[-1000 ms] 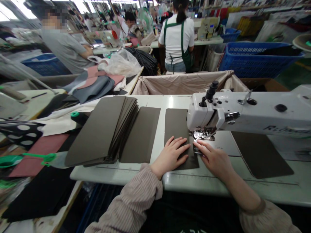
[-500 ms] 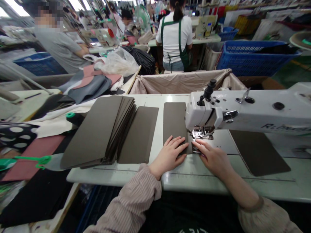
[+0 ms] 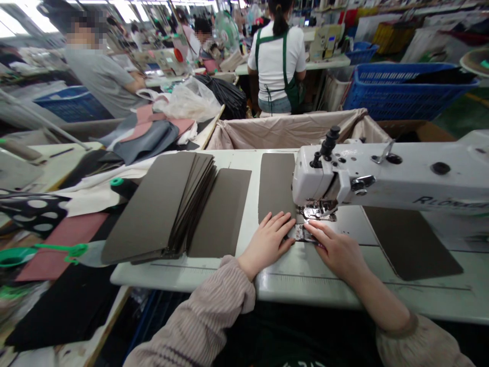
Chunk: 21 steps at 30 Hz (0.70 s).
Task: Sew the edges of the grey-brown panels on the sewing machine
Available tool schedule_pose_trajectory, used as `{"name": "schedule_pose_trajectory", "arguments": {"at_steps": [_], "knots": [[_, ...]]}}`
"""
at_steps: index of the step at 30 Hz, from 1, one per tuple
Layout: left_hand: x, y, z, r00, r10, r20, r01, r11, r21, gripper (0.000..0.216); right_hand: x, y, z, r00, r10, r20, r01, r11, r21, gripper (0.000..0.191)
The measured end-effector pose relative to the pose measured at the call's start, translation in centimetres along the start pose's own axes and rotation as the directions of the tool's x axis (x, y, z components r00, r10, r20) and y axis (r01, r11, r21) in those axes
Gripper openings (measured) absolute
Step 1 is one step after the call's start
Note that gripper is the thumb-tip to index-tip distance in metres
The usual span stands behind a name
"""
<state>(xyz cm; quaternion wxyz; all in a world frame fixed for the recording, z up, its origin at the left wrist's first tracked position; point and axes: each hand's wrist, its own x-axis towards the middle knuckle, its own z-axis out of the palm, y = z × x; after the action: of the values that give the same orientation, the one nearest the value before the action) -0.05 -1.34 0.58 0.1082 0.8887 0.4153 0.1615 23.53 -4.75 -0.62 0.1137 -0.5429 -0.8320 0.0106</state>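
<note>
A grey-brown panel (image 3: 277,186) lies flat on the sewing machine bed, its right edge beside the presser foot (image 3: 317,210). My left hand (image 3: 269,239) rests palm down on the panel's near end with fingers stretched out and slightly apart. At the metal plate just in front of the presser foot, my right hand (image 3: 338,252) has its index finger extended, the others partly hidden beneath it; nothing shows in its grasp. The white sewing machine (image 3: 397,173) reaches in from the right. The needle itself is too small to make out.
Left of the panel lie a fanned stack of similar panels (image 3: 153,204) and another panel (image 3: 223,214). One more panel (image 3: 414,242) is under the machine arm at right. A fabric-lined bin (image 3: 286,131) stands behind the table. Two people sit at work beyond.
The panel has slid away from me past the presser foot, so its near edge is now under my left fingertips. My hands stay almost in place; the view shifted slightly.
</note>
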Motion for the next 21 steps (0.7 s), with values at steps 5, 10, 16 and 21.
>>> {"name": "schedule_pose_trajectory", "arguments": {"at_steps": [5,10,16,21], "knots": [[0.8,-0.5,0.3,1.000,-0.014,0.004,0.014,1.000,0.017,0.054,0.0,0.1,-0.1,1.000,0.002,-0.016,-0.001,1.000,0.021,0.055],[1.3,-0.8,0.5,0.999,-0.039,0.012,0.039,0.999,0.018,0.056,0.0,0.1,-0.1,1.000,0.013,0.002,-0.014,1.000,0.022,0.055],[1.5,-1.0,0.5,0.999,-0.046,0.016,0.046,0.999,-0.004,0.056,0.0,0.2,0.1,1.000,0.011,-0.004,-0.011,0.999,0.033,0.053],[1.7,-1.0,0.4,0.999,-0.043,0.007,0.044,0.999,-0.020,0.055,0.0,0.2,0.2,1.000,0.006,-0.028,-0.005,0.999,0.047,0.054]]}}
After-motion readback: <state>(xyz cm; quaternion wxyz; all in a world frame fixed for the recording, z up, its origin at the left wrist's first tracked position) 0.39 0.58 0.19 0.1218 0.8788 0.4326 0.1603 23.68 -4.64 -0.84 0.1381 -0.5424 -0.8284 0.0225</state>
